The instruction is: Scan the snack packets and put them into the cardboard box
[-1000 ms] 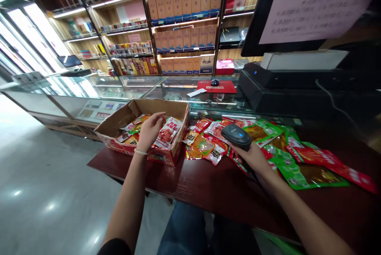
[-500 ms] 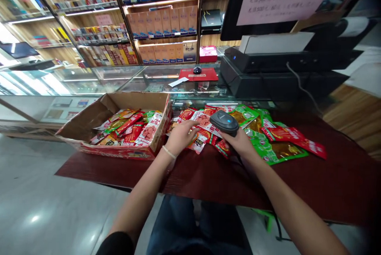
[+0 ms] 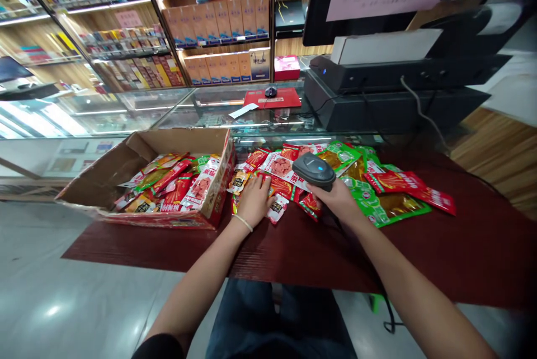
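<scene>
My right hand (image 3: 338,199) grips a dark barcode scanner (image 3: 314,170) held over a heap of snack packets (image 3: 335,171) on the dark red table (image 3: 419,247). My left hand (image 3: 252,201) lies flat, fingers spread, on a red and yellow packet (image 3: 274,208) at the heap's left edge, just right of the cardboard box. The open cardboard box (image 3: 126,160) at the left holds several more red, green and yellow packets.
Behind the table runs a glass counter (image 3: 235,116) with a red mouse mat and mouse (image 3: 271,91). A black till with monitor and printer (image 3: 390,90) stands at the back right. Shelves of boxed goods (image 3: 226,18) line the far wall. A cable hangs off the table's front edge.
My left hand left the cardboard box and moved right onto the packets beside the scanner. The view swung left and down, and the scanner hand stayed over the heap.
</scene>
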`<state>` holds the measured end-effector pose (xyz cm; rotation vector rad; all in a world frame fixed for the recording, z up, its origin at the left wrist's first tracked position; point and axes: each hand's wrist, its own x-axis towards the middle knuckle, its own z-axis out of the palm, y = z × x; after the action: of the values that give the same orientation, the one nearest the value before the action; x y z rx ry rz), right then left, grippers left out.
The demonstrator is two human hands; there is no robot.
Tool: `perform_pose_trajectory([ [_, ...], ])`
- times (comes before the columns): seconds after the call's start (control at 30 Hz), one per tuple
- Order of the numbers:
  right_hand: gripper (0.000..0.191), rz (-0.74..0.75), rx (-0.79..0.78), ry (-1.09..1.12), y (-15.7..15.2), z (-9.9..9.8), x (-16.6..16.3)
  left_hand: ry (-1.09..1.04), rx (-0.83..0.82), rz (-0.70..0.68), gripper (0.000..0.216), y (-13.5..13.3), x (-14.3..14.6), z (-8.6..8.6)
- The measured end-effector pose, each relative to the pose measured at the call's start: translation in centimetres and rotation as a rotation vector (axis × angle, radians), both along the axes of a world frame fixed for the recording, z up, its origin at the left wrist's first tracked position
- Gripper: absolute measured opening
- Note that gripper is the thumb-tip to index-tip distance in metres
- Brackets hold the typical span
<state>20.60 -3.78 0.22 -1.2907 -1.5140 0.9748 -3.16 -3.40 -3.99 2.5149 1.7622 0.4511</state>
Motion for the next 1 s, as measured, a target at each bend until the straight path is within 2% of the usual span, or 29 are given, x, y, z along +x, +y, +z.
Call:
perform_pose_trajectory([
  [0.17, 0.040, 0.005, -0.013, 0.032, -0.1, -0.2, -0.1, -0.165, 0.035, -0.006, 0.046, 0.4, -0.3, 0.6],
  [0.3, 0.035, 0.002, -0.051, 0.051, -0.1, -0.2, 0.1, -0.580, 0.201, 0.008, 0.040, -0.2, -0.6, 2.2],
  [0.37, 0.035, -0.010, -0.052, 0.062, -0.1, -0.1, 0.2, -0.806, 0.253, 0.072, 0.032, -0.2, -0.5, 2.7],
  [0.43, 0.038, -0.013, -0.045, 0.064, -0.2, 0.2, 0.3, -1.042, 0.167, 0.177, 0.029, 0.0, -0.2, 2.8],
  [0.5, 0.040, -0.005, -0.045, 0.054, -0.3, 0.5, 0.3, -1.344, -0.040, 0.249, 0.030, 0.3, 0.2, 2.8],
  [0.6, 0.040, -0.031, -0.052, 0.059, -0.6, 1.0, 0.3, -1.785, -0.352, 0.228, 0.032, 0.7, 0.6, 2.9],
  [0.67, 0.038, -0.047, -0.049, 0.088, -0.6, 1.2, 0.3, -1.962, -0.451, 0.179, 0.031, 0.7, 0.6, 3.1],
  [0.83, 0.035, -0.033, 0.007, 0.067, -0.6, 1.4, 0.1, -2.137, -0.508, 0.115, 0.026, 0.9, 0.4, 3.1],
  [1.0, 0.046, 0.015, 0.090, 0.007, -0.8, 1.9, -0.2, -2.160, -0.515, 0.099, 0.024, 1.1, 0.6, 2.8],
])
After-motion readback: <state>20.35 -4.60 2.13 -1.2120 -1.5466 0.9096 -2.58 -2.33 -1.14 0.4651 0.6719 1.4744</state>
